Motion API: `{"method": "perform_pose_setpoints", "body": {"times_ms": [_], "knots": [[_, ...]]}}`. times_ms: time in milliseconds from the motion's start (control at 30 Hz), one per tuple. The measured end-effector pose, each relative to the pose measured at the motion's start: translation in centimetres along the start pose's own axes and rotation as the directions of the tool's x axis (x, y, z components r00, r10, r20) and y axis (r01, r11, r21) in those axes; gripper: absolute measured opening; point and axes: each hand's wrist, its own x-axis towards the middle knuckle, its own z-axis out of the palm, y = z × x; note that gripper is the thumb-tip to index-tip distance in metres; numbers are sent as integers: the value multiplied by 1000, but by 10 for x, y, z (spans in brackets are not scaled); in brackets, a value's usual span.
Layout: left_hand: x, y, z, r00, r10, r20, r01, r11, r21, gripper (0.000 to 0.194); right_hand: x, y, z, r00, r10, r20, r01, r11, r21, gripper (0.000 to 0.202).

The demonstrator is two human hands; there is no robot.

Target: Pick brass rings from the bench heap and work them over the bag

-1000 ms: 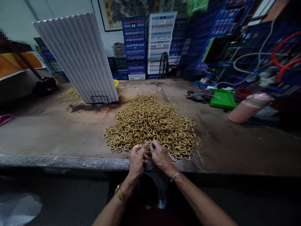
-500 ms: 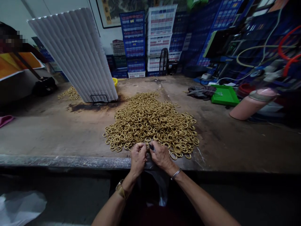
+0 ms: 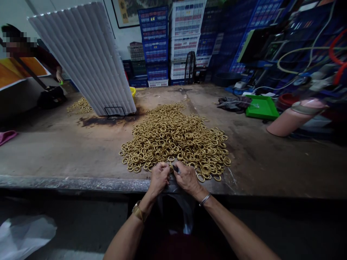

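1. The table [image 3: 54, 155] runs the full width of the view, its near edge worn and shiny.
2. Crates [image 3: 155, 48], blue and white, stand in stacks beyond the table's far edge.
3. A co-worker [image 3: 45, 56] is at the far left, one forearm hanging down, partly hidden by the panel.
4. The panel [image 3: 84, 61], white and ridged, stands on the table leaning left, with a black wire stand [image 3: 115, 111] at its foot and a dark stain around it.
5. The rings [image 3: 173, 135], gold-coloured, lie in a broad heap at the table's middle, reaching nearly to the near edge; a smaller heap [image 3: 81, 105] lies left of the panel's foot.
6. The bottle [image 3: 294, 119], pink, slants at the right; the tray [image 3: 262, 107], green, is just beside it.
7. The right hand [image 3: 187, 178] is curled closed on a tool at the heap's near edge.
8. The left hand [image 3: 159, 177] is just beside it, fingers bent in and thumb against them; whether they grip a ring I cannot tell.
9. A watch [image 3: 138, 210] circles the left wrist, a bracelet [image 3: 205, 199] the right.
10. The tool [image 3: 176, 169], small and dark, points out between thumb and fingers toward the left hand.
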Motion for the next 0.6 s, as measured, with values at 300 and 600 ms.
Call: {"method": "perform_pose_setpoints", "body": {"times_ms": [300,600], "knots": [[-3,1,1,998,11,57,-13,999,30,19,6,2,-1,991,134,-4,-131,973,188,27],[-11,0,-7,974,-87,210,107,991,-86,34,12,-10,-8,950,292,111,-310,832,460,24]]}}
